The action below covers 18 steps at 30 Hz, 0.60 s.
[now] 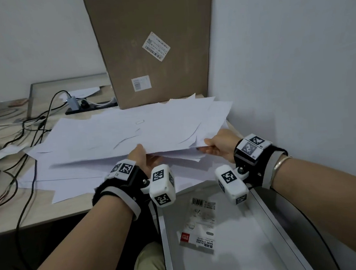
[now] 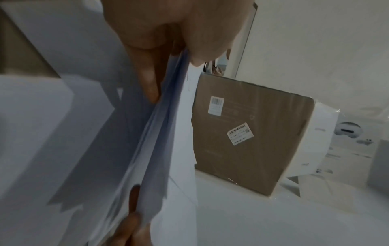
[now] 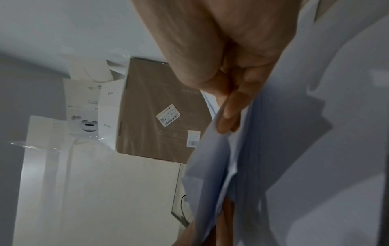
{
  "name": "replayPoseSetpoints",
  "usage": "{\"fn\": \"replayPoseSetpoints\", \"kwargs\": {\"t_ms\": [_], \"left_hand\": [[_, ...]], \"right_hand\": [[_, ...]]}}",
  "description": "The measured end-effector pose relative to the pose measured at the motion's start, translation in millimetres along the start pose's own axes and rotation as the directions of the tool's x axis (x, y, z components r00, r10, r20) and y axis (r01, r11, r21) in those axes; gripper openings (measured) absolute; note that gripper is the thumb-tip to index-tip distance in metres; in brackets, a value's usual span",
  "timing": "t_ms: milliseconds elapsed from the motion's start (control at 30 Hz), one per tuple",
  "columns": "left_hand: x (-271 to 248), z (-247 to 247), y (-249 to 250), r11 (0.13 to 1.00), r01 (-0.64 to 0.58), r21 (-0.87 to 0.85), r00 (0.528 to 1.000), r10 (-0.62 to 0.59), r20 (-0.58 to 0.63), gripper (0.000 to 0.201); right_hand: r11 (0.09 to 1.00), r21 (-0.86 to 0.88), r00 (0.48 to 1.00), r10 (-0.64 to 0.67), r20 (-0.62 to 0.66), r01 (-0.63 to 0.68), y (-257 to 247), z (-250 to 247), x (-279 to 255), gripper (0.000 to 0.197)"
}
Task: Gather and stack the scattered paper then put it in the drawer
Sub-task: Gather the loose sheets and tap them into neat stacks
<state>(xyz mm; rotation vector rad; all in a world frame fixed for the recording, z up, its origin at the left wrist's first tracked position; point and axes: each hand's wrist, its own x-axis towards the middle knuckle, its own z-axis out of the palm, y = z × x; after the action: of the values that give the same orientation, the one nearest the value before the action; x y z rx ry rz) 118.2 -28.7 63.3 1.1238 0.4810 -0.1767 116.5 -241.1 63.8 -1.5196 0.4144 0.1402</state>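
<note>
A loose, uneven stack of white paper (image 1: 142,131) is lifted off the desk at its near edge. My left hand (image 1: 142,159) grips that edge with the thumb on top and fingers beneath. My right hand (image 1: 217,146) pinches the stack's right near corner. The left wrist view shows the sheet edges (image 2: 160,133) held between thumb and fingers; in the right wrist view the sheets (image 3: 263,149) hang from my fingers. More white sheets (image 1: 69,181) lie flat on the desk beneath. An open grey drawer (image 1: 268,245) sits below my hands, at the desk's front.
A tall cardboard box (image 1: 154,46) stands against the wall behind the papers. Black cables (image 1: 22,135) and a power strip (image 1: 90,108) lie on the desk's left side. A sticker packet (image 1: 200,225) lies in the drawer. The wall (image 1: 295,60) is close on the right.
</note>
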Motion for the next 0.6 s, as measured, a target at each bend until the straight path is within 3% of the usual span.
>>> {"fn": "replayPoseSetpoints", "kwargs": {"t_ms": [100, 300, 367, 467, 600], "left_hand": [[4, -9, -8, 0.997, 0.005, 0.079, 1.000, -0.003, -0.020, 0.032], [13, -23, -4, 0.979, -0.012, 0.206, 0.977, 0.055, -0.205, 0.023], [11, -19, -3, 0.984, -0.012, 0.175, 0.988, 0.039, -0.147, 0.020], [-3, -2, -5, 0.997, 0.080, 0.015, 0.995, -0.081, 0.054, 0.020], [-18, 20, -2, 0.998, 0.053, -0.012, 0.979, -0.050, 0.195, 0.025]], "right_hand": [[0.998, -0.067, 1.000, 0.001, -0.018, -0.003, 9, -11, -5, 0.024], [0.998, -0.041, 0.998, -0.053, -0.024, 0.052, 17, -23, -13, 0.023], [0.995, -0.043, 0.996, -0.087, -0.023, 0.086, 17, -23, -16, 0.020], [0.987, -0.074, 0.989, -0.144, -0.024, 0.142, 16, -24, -20, 0.016], [0.969, -0.066, 0.968, -0.241, -0.062, 0.237, 13, -28, -25, 0.013]]}}
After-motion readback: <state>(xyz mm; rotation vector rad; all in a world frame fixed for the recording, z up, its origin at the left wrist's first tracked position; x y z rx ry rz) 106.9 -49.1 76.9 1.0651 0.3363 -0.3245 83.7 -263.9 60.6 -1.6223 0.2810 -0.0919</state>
